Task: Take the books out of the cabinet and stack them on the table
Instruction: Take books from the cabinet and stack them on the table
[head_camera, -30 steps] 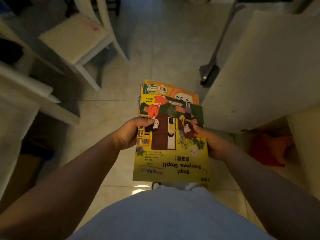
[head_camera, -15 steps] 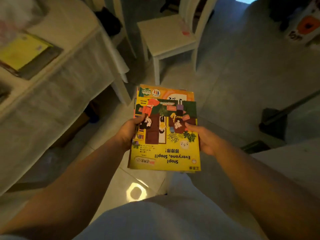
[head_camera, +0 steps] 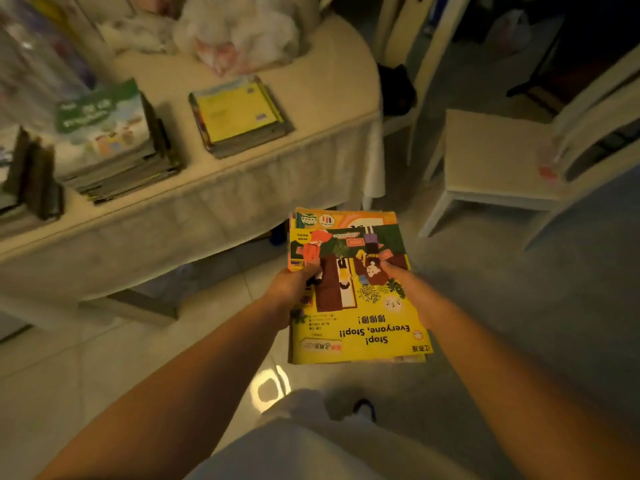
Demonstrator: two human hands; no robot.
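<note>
I hold a small pile of thin books (head_camera: pixel 374 327) in front of my body, above the floor. The top one is yellow and reads "Stop! Everyone, Stop!!". My left hand (head_camera: pixel 294 285) grips the pile's left edge and my right hand (head_camera: pixel 405 282) grips its right edge. The table (head_camera: pixel 311 84), under a cream cloth, lies ahead and to the left. On it stand a short stack topped by a yellow book (head_camera: pixel 239 116), a taller stack with a green-and-white cover (head_camera: pixel 107 140), and another stack (head_camera: pixel 24 178) at the far left. The cabinet is out of view.
White plastic bags (head_camera: pixel 239 32) lie at the back of the table. One white chair (head_camera: pixel 498 157) stands to the right on the tiled floor, another (head_camera: pixel 405 46) behind the table corner with a dark thing on its seat. My own leg and shoe (head_camera: pixel 360 410) show below.
The view has swung left from the cabinet to the table, so the stacks on it now show. Both hands keep the same hold on the pile.
</note>
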